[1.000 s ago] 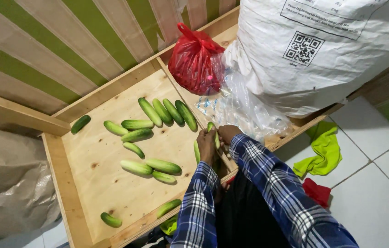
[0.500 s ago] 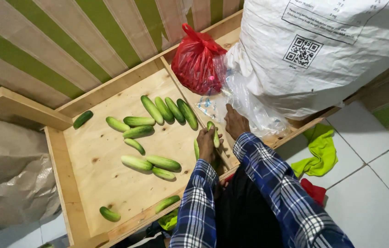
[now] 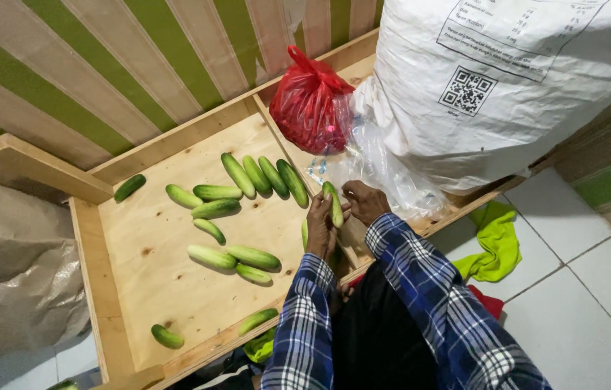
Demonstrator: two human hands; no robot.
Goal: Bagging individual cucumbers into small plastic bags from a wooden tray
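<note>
My left hand (image 3: 320, 231) holds a green cucumber (image 3: 334, 204) upright over the wooden divider of the bin. A second cucumber (image 3: 305, 232) shows just behind that hand. My right hand (image 3: 364, 201) rests beside it, fingers curled against the same cucumber and the clear plastic bag (image 3: 385, 170). Several more cucumbers (image 3: 262, 175) lie scattered on the floor of the wooden bin (image 3: 96, 274) to the left. Both sleeves are blue plaid.
A knotted red plastic bag (image 3: 310, 101) sits in the right compartment. A big white sack (image 3: 493, 79) stands beside it. A yellow-green cloth (image 3: 497, 242) lies on the tiled floor. A grey sack (image 3: 9, 274) is at the left. The wall is striped green.
My right hand came back from the clear plastic bag to the cucumber in my left hand. The camera moved closer and the view shifted slightly.
</note>
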